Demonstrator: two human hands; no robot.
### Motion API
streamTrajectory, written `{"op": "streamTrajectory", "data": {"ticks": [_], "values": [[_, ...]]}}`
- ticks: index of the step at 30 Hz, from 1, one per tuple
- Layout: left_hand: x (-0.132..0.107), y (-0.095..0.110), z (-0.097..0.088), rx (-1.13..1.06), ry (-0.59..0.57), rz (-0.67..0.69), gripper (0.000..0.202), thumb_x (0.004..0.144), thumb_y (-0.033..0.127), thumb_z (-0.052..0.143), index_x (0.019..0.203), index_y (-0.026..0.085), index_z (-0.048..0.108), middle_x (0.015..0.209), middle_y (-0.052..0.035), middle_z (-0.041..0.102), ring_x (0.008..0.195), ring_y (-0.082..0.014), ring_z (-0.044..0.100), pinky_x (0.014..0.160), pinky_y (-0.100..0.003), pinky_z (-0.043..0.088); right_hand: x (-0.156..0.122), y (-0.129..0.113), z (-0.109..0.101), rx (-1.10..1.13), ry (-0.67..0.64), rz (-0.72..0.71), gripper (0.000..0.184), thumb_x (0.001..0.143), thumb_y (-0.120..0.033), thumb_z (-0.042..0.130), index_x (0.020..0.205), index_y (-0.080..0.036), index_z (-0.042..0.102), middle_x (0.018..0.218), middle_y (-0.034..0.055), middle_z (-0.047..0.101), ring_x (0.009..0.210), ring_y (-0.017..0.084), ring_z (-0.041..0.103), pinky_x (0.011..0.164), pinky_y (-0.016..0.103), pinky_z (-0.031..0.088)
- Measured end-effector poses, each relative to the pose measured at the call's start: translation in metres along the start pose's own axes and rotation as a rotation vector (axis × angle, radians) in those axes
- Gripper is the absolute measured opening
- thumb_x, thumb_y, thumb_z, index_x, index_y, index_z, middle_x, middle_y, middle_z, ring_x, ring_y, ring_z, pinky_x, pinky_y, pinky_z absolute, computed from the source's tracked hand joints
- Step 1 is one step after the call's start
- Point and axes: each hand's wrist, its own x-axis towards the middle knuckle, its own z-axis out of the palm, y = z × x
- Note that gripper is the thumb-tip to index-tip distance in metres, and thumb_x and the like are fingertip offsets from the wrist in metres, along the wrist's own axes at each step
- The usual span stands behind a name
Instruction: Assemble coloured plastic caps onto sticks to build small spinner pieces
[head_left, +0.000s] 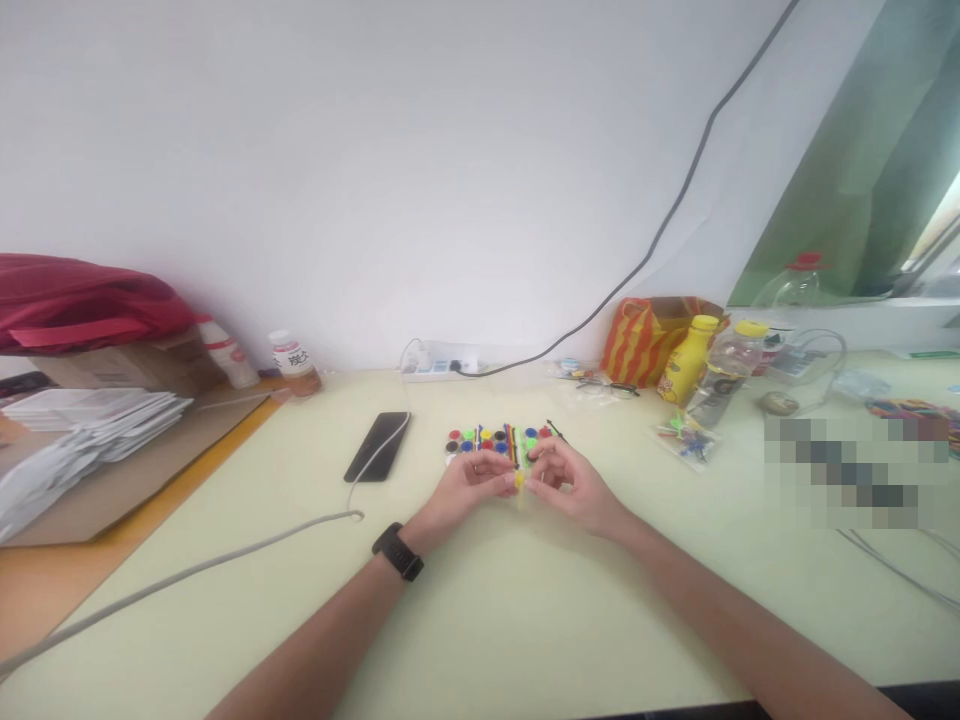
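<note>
My left hand (471,482) and my right hand (564,476) meet over the pale desk (480,620), both pinched on a small yellow piece (519,481) between their fingertips. Just behind them lies a set of small round coloured pieces (495,439) in rows, red, green, yellow, blue and black, with thin coloured sticks among them. A black watch (398,551) is on my left wrist.
A black phone (377,446) on a white cable lies left of the pieces, with a power strip (439,368) at the wall. Bottles (686,361), an orange striped bag (637,340) and small packets stand at the right. Papers (82,430) and a box sit at the left.
</note>
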Motion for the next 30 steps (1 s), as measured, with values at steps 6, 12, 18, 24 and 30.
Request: {"op": "streamTrajectory", "data": {"ticks": [6, 12, 18, 24, 30], "values": [[0.0, 0.0, 0.002, -0.023, -0.008, 0.017, 0.033, 0.078, 0.036, 0.088, 0.099, 0.014, 0.076, 0.093, -0.0078, 0.076, 0.086, -0.0208, 0.073, 0.084, -0.035, 0.059, 0.001, 0.001, 0.003, -0.057, -0.021, 0.022, 0.041, 0.09, -0.053, 0.068, 0.117, -0.025, 0.055, 0.083, -0.0003, 0.063, 0.064, 0.013, 0.053, 0.059, 0.026, 0.043], [0.001, -0.002, 0.0, -0.016, -0.017, 0.002, 0.032, 0.079, 0.036, 0.086, 0.1, 0.014, 0.075, 0.091, -0.0079, 0.076, 0.083, -0.0203, 0.073, 0.082, -0.035, 0.059, -0.004, 0.0, 0.001, -0.192, -0.004, -0.052, 0.05, 0.096, -0.043, 0.062, 0.141, -0.029, 0.047, 0.089, -0.0004, 0.061, 0.062, 0.012, 0.049, 0.054, 0.025, 0.04], [0.001, -0.003, -0.001, -0.009, -0.025, -0.004, 0.034, 0.08, 0.038, 0.086, 0.098, 0.013, 0.074, 0.089, -0.0089, 0.076, 0.081, -0.0205, 0.073, 0.08, -0.034, 0.059, -0.004, 0.003, -0.007, -0.29, -0.034, -0.077, 0.035, 0.102, -0.048, 0.048, 0.084, -0.022, 0.064, 0.073, -0.0001, 0.056, 0.059, 0.013, 0.047, 0.059, 0.029, 0.041], [0.001, -0.005, -0.003, -0.012, -0.022, 0.0, 0.033, 0.081, 0.039, 0.085, 0.099, 0.013, 0.074, 0.088, -0.0085, 0.075, 0.081, -0.0204, 0.073, 0.08, -0.034, 0.058, 0.003, 0.002, -0.011, -0.198, 0.012, -0.057, 0.051, 0.096, -0.06, 0.054, 0.065, -0.021, 0.044, 0.062, -0.0026, 0.044, 0.057, 0.013, 0.039, 0.055, 0.028, 0.036], [0.0, -0.002, 0.0, -0.008, -0.022, 0.004, 0.034, 0.079, 0.039, 0.086, 0.099, 0.014, 0.075, 0.09, -0.0088, 0.077, 0.082, -0.0214, 0.074, 0.081, -0.035, 0.058, 0.0, -0.003, 0.002, -0.039, -0.027, -0.017, 0.036, 0.091, -0.056, 0.067, 0.098, -0.024, 0.051, 0.08, -0.0001, 0.063, 0.068, 0.015, 0.057, 0.062, 0.028, 0.046]]}}
